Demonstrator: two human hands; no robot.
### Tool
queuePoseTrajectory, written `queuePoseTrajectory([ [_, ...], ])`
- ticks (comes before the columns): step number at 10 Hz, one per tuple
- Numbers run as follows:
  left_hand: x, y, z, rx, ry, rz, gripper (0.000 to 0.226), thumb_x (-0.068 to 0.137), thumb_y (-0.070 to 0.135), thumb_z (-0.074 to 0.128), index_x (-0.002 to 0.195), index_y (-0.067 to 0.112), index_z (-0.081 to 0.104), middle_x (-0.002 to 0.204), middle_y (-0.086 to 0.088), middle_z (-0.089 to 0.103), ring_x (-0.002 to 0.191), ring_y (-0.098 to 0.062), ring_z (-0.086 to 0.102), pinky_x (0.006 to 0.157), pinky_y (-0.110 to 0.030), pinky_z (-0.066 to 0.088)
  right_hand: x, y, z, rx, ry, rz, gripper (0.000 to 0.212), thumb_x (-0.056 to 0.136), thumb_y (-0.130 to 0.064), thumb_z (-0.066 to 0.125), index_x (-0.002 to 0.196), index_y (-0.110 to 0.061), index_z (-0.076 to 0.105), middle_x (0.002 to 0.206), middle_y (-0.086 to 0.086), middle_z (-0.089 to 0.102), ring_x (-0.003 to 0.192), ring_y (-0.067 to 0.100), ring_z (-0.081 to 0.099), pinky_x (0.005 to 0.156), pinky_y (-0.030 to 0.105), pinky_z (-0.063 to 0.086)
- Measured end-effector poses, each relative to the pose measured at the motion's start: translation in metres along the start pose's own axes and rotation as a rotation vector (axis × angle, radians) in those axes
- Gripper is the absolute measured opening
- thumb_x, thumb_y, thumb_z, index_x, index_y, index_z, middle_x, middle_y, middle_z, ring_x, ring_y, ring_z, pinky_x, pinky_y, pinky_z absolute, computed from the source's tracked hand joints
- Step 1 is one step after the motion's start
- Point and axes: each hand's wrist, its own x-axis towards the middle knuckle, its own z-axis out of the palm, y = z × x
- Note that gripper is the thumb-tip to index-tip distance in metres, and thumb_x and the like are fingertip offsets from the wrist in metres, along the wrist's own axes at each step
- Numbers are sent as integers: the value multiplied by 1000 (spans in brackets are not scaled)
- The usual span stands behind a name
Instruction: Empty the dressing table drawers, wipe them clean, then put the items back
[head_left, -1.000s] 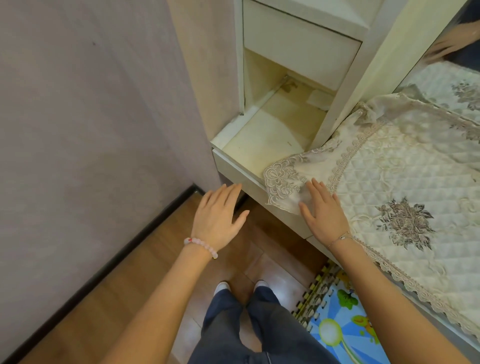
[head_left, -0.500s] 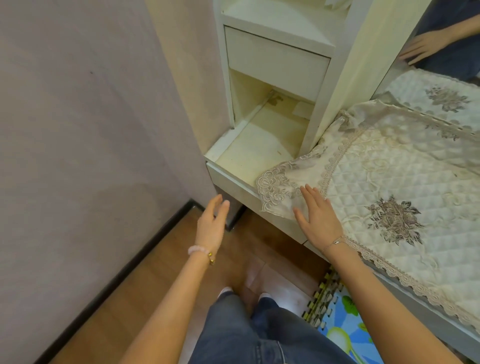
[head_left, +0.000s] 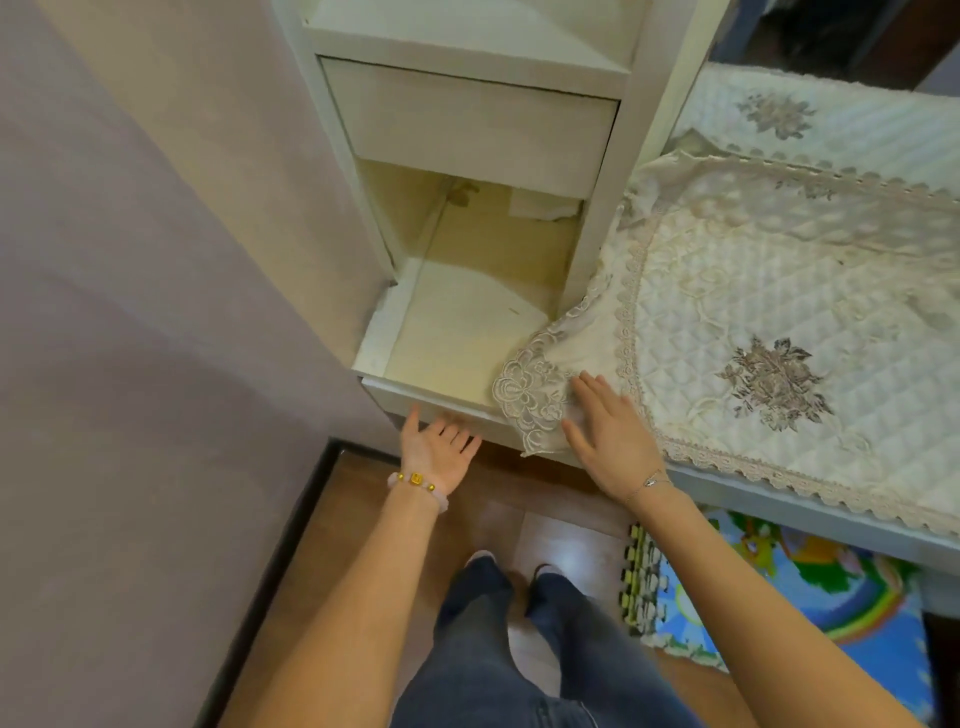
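**While lower drawer (head_left: 415, 396) is standing pulled out, both hands are sitting at its front**

Since its palm is facing up, the left hand (head_left: 439, 449) is reaching at the drawer front's bottom edge, grip slack, fingers straight, holding nothing; contact unclear. Right hand (head_left: 610, 434) is lying flat on the lace corner of the quilted cloth (head_left: 727, 312), grip slack too, where it is hanging over the drawer's right front corner. Cloth is covering the tabletop (head_left: 831, 525).
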Motion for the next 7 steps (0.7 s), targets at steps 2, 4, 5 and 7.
queuePoseTrajectory([
  [2, 10, 15, -7, -38, -56, -105, 77, 93, 53, 33, 146, 2, 13, 154, -18, 16, 141, -32, 16, 115, -45, 17, 0, -6, 15, -5, 5, 59, 58, 97, -33, 40, 148, -14, 19, 157, 2, 13, 145, 18, 6, 116, 35, -3],
  [4, 17, 23, -13, -24, -102, -146, 79, 92, 56, 33, 146, 1, 13, 153, -19, 17, 141, -33, 18, 113, -46, 18, 1, -4, 20, -23, 24, 74, 56, 97, -33, 42, 147, -16, 22, 156, 0, 16, 145, 16, 8, 116, 36, 1],
  [5, 11, 22, -14, -1, -107, -145, 77, 92, 55, 35, 144, 1, 21, 150, -18, 27, 138, -31, 26, 111, -47, 22, 1, -5, 19, -17, 2, 89, 56, 97, -33, 41, 147, -17, 22, 156, -1, 16, 145, 15, 8, 116, 36, 1],
  [7, -6, 25, -21, 272, -105, -26, 61, 95, 49, 37, 137, 5, 39, 140, -12, 45, 123, -24, 48, 102, -41, 38, -1, -13, 12, 28, 36, 123, 56, 97, -35, 40, 147, -18, 22, 156, -1, 18, 145, 15, 11, 119, 39, 9],
])
